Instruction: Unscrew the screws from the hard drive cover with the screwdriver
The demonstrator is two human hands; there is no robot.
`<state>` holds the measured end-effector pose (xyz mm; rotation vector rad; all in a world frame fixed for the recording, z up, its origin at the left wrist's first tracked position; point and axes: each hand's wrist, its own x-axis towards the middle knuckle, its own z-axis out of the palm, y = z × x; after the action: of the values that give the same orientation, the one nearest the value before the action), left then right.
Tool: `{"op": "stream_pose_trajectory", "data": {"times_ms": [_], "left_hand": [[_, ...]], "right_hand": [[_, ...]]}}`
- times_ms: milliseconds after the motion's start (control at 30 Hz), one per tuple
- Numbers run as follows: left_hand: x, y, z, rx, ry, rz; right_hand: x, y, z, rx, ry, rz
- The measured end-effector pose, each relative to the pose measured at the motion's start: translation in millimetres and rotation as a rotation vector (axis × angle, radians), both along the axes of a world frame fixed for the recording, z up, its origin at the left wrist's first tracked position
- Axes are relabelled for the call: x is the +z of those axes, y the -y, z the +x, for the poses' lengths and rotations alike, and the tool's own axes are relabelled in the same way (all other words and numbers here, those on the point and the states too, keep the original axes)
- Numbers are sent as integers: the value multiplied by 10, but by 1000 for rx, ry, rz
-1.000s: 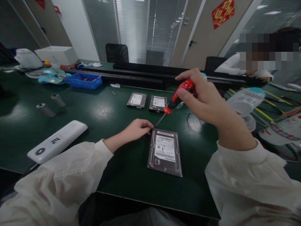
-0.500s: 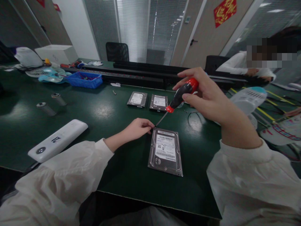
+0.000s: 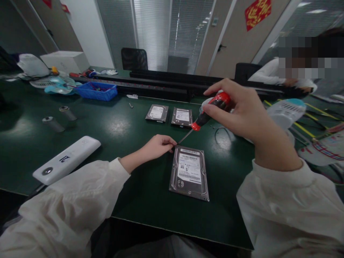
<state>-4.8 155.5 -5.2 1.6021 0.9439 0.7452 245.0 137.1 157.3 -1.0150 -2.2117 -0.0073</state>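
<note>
Head view: the left hand (image 3: 161,146) bunches its fingers (around what, I can't tell) by the flat silver metal hard drive (image 3: 189,172), lid on, on the green table (image 3: 147,195). Work looks unfinished: the red-and-black screwdriver (image 3: 203,117) meets its corner, handle loosely wrapped by the right hand (image 3: 240,111).

Near drive (image 3: 189,173): laid on the table (image 3: 150,202)
Far drives (image 3: 157,113): set side by side behind it
Cylinders (image 3: 54,125): placed left of those

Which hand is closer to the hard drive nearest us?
Left: the left hand is at the far left corner of the hard drive; the right hand is higher and further right, holding the screwdriver.
</note>
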Motion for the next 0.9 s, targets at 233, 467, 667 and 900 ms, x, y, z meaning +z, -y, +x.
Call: {"op": "stream_pose_trajectory", "data": {"times_ms": [233, 467, 667, 900], "left_hand": [[14, 3, -11, -2, -7, -4], [0, -1, -33, -15, -11, -1], [-7, 2, -31, -15, -3, 3], [24, 7, 5, 0, -5, -6]], "right_hand": [[26, 9, 31, 38, 42, -61], [41, 33, 4, -105, 84, 32], [24, 27, 3, 69, 27, -86], [-5, 4, -19, -88, 63, 30]]}}
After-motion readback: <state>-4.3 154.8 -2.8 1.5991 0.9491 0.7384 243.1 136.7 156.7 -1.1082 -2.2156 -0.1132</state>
